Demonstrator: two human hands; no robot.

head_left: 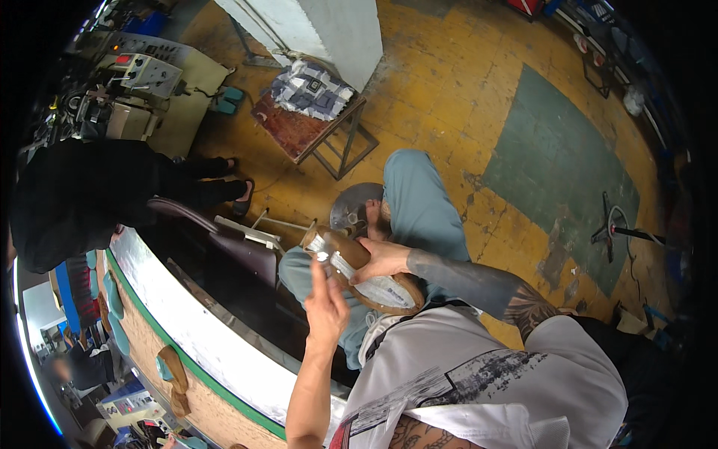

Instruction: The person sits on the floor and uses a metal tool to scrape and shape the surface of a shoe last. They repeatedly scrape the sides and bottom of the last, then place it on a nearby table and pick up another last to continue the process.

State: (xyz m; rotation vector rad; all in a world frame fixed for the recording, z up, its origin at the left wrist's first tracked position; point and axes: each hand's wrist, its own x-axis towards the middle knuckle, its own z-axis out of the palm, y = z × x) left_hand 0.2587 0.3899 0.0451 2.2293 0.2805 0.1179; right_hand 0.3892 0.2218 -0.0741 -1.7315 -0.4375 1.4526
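On my lap lies a brown shoe (385, 292), its underside turned up, with pale grey-white patches along the sole. My right hand (383, 259) is closed round the middle of the shoe. My left hand (326, 303) is beside the narrower end, its raised fingers pressed together and close to the sole. At their tips shows a small white bit (322, 257), too small to name. Whether the fingertips touch the shoe, I cannot tell.
A long bench with a white edge (194, 314) and green strip runs along my left, holding shoe parts (172, 368). A person in black (90, 198) stands beyond it. Ahead, a red-topped table (288, 127) bears a patterned cushion (312, 90) before a white pillar (336, 37).
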